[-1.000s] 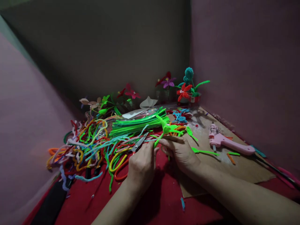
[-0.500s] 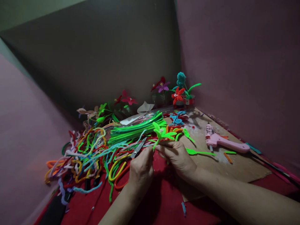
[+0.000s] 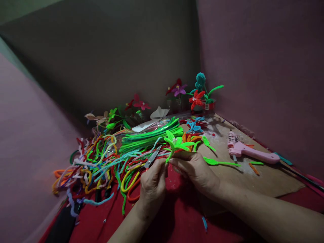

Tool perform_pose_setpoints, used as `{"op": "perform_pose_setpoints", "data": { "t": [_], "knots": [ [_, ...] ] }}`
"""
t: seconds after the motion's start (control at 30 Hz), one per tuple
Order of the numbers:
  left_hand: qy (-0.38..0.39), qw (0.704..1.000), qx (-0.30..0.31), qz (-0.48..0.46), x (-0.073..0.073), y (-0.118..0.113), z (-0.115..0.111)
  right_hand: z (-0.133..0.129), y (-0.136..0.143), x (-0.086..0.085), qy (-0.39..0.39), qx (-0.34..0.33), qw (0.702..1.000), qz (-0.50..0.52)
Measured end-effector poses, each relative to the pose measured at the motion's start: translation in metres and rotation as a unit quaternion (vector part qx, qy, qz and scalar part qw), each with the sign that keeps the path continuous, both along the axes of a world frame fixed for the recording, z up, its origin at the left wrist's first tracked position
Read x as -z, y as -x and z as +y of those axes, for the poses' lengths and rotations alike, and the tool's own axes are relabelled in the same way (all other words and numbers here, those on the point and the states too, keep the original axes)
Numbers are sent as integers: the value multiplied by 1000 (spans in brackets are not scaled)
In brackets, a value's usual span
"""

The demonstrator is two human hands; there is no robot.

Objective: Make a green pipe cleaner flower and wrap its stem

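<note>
A bright green pipe cleaner flower (image 3: 177,143) with pointed petals and a pale centre stands upright above my fingertips. My left hand (image 3: 153,180) is closed on its green stem, thumb and finger pinched together. From the right, my right hand (image 3: 196,170) pinches the stem just under the petals, its fingertips almost touching the left ones. The lower stem is hidden by my fingers. Just behind my left hand lie scissors (image 3: 153,157) with yellow and orange handles, blades pointing up and away.
A tangle of coloured pipe cleaners (image 3: 101,165) fills the left, with a green bundle (image 3: 152,136) behind. On the cardboard (image 3: 275,179) at right lie a pink glue gun (image 3: 250,152) and green leaf pieces (image 3: 211,161). Finished flowers (image 3: 197,99) stand along the wall.
The view has shifted slightly, so the table things appear a little further right. Both hands keep their pinch on the green flower's stem, with hardly any movement.
</note>
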State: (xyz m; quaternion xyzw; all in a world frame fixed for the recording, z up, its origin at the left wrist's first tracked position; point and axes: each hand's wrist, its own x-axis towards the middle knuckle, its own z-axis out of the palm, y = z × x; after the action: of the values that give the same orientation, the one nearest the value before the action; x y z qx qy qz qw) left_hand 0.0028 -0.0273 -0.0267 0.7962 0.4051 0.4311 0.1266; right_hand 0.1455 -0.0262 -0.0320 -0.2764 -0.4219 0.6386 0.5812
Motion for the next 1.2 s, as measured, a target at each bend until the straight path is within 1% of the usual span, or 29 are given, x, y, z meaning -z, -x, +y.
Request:
{"op": "perform_pose_setpoints", "data": {
  "t": [0.07,0.13,0.27,0.37,0.53,0.67,0.8,0.9,1.03,1.1,1.13,1.17,1.2],
  "knots": [
    [48,999,-1,-21,-2,-1,-1,1,0,-1,25,8,1000,-2],
    [112,993,2,-47,-4,-1,-2,3,0,-1,41,11,999,-3],
    [245,961,13,-129,-10,-4,-3,6,-2,0,41,6,999,10],
    [320,928,15,-192,-16,-6,-3,7,-3,1,35,11,999,3],
    [427,863,59,-265,-22,-6,-1,7,-4,1,23,15,999,-23],
    [481,816,98,-306,-21,-2,1,8,-4,2,14,-9,1000,-5],
    [541,752,160,-341,-17,2,5,7,-4,0,-9,0,1000,-7],
    [562,723,189,-355,-17,4,6,5,-4,-3,7,-12,1000,-1],
    [578,702,211,-359,-18,7,6,5,-3,-2,-1,-67,998,23],
    [584,704,209,-345,-19,6,5,5,-2,0,-10,-72,997,31],
    [582,714,202,-334,-20,5,4,6,-2,1,-10,-64,997,34],
    [571,733,189,-319,-21,4,3,6,-2,1,-10,-51,998,33],
    [551,761,171,-297,-22,2,2,6,-2,2,-11,-36,999,27]
  ]
}}
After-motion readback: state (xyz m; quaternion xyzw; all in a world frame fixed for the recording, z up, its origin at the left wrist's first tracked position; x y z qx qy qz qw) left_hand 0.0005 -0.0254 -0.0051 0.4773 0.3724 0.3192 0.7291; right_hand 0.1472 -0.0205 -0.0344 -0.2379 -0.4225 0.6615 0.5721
